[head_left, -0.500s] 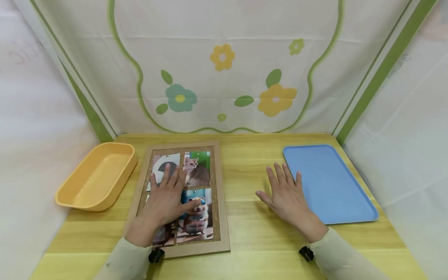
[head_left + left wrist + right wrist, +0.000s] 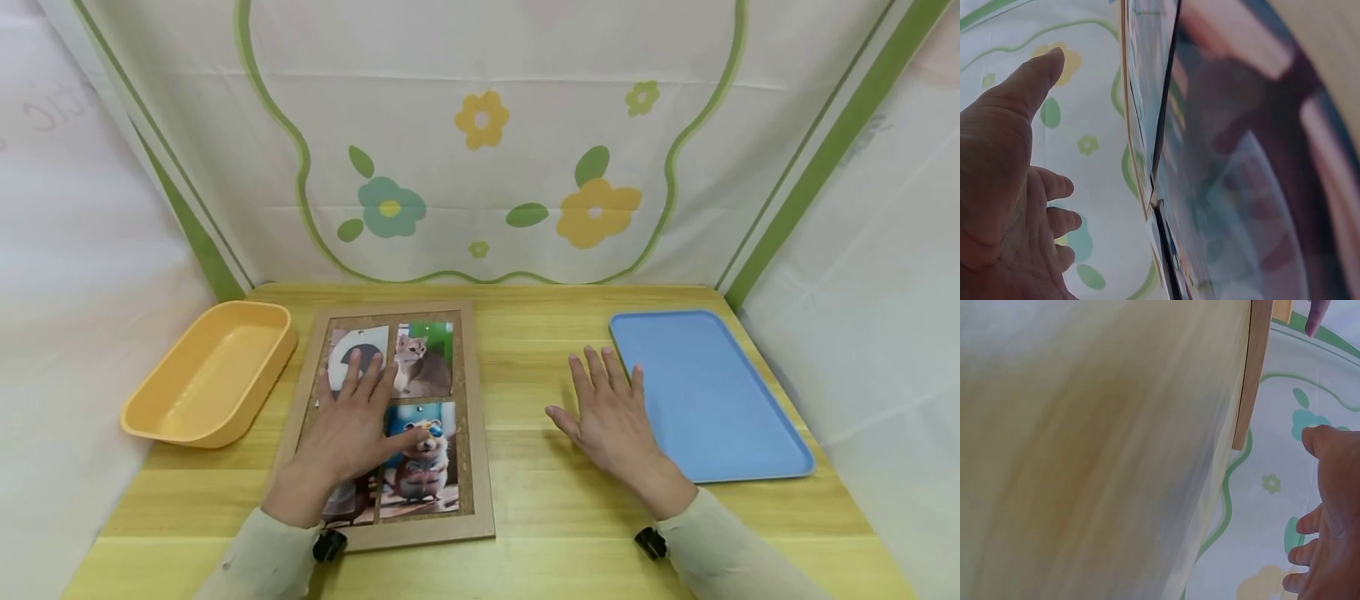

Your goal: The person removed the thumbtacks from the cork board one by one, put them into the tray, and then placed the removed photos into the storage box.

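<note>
My left hand [image 2: 347,437] is over the framed cork board [image 2: 480,467], its fingers spread and nothing in its grasp. In the left wrist view a gap shows between that hand [image 2: 1004,181] and the board's face. Several pinned photos fill the board: a cat photo [image 2: 426,371], a hamster photo [image 2: 420,483], one with a pale round shape [image 2: 367,340] partly under the fingers, and a lower left one [image 2: 352,504] mostly hidden. My right hand [image 2: 615,425], fingers apart, holds nothing and hovers over the wooden table beside the blue tray [image 2: 712,400]; the right wrist view shows it [image 2: 1338,506] off the tabletop.
A yellow-orange basin [image 2: 210,375] stands left of the board. The wooden table [image 2: 540,517] runs back to a white flowered cloth [image 2: 480,50], with more white cloth on both sides. A black band [image 2: 330,546] is on the left wrist, another [image 2: 651,543] on the right.
The head view has shifted slightly. Both hands keep nearly the same pose, and the board, basin and tray have stayed in place.
</note>
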A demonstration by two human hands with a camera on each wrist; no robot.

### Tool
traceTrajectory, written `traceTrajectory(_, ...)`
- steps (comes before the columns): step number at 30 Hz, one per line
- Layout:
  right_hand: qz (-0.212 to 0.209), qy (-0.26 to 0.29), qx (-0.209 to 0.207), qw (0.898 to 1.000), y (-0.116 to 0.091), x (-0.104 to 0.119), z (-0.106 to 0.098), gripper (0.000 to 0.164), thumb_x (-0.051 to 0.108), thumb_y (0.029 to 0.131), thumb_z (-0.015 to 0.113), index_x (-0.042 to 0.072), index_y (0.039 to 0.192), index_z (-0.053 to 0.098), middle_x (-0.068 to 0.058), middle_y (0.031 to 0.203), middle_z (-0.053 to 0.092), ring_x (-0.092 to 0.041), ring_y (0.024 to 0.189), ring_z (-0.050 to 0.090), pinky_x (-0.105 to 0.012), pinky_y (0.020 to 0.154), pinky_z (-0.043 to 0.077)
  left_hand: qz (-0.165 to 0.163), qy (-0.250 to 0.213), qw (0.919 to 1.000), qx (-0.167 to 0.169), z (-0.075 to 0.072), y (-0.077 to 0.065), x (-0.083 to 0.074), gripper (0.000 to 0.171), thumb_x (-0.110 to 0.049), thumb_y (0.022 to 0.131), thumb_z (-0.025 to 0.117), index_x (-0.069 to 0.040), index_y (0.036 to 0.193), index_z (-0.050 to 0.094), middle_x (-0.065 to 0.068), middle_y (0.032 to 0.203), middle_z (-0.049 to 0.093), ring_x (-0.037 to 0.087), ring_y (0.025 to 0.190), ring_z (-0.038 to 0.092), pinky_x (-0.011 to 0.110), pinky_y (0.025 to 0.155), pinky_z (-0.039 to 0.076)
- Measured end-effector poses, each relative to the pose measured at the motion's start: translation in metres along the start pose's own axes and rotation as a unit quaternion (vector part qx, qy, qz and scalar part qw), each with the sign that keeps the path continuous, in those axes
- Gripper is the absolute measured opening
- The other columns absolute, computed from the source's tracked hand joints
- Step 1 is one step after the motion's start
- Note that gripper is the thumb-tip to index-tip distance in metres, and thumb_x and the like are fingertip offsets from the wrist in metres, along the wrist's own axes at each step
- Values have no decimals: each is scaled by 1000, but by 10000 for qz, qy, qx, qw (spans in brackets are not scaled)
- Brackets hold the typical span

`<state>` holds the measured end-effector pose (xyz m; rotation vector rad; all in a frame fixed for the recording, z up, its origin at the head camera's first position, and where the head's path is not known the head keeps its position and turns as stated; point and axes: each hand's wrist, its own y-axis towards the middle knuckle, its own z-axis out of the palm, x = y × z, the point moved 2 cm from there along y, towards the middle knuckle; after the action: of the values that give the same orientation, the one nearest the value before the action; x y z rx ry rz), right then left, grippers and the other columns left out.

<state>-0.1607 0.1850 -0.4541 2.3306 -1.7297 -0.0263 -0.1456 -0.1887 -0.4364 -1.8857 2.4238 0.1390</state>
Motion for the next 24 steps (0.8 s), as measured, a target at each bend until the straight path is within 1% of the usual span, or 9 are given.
traceTrajectory(5,-61,-52,-119,9999,0,1,0,86,62,104,56,5,165,34,-23,171,27,-43,162,12,-77,123,9,15,-119,9999,-38,-2,-1,5,116,-87,85,59,-12,168,28,19,175,20,47,162,4,84,118,6)
traceTrajectory(8,-49,-42,-106,9999,0,1,1,86,62,104,55,6,165,33,-22,172,26,-42,163,10,-77,123,8,40,-166,9998,-52,-4,-3,9,113,-86,87,58,-13,168,29,20,174,22,48,162,5,83,119,6)
traceTrajectory(11,-88,-61,-146,9998,0,2,1,87,61,103,57,5,165,33,-23,172,27,-43,162,14,-78,122,9,37,-55,10000,-27,-6,-6,15,111,-84,89,57,-12,168,29,22,173,24,49,161,8,82,119,8)
traceTrajectory(13,-160,-142,-172,9996,0,4,2,86,60,103,58,4,164,34,-23,171,28,-44,161,17,-78,122,13,7,43,10000,-12,-7,-8,19,111,-84,89,57,-10,168,28,23,172,24,50,161,9,81,120,10)
traceTrajectory(15,-241,-176,-156,9994,1,9,3,85,58,104,59,4,164,35,-23,171,29,-44,161,20,-77,122,15,-55,43,10000,-2,-9,-11,24,112,-81,90,60,-7,167,29,24,172,23,51,160,9,81,120,11)
traceTrajectory(18,-392,-157,-6,9991,3,18,6,81,56,106,56,3,164,34,-23,171,28,-44,160,21,-76,123,19,-142,-138,9998,-26,-10,-14,32,112,-78,90,63,-3,166,29,27,171,24,53,159,9,81,119,11)
traceTrajectory(20,-505,-64,125,9986,5,25,7,79,54,107,54,3,164,34,-23,172,27,-44,160,20,-75,123,19,-202,-271,9994,4,-11,-16,38,110,-75,91,65,-2,165,29,29,171,22,54,159,10,81,119,11)
traceTrajectory(24,-818,39,356,9960,8,42,10,76,53,109,51,4,164,35,-23,171,27,-44,160,22,-73,124,19,-273,-280,9992,112,-11,-24,53,109,-71,92,67,2,164,30,32,170,22,56,157,15,80,119,16)
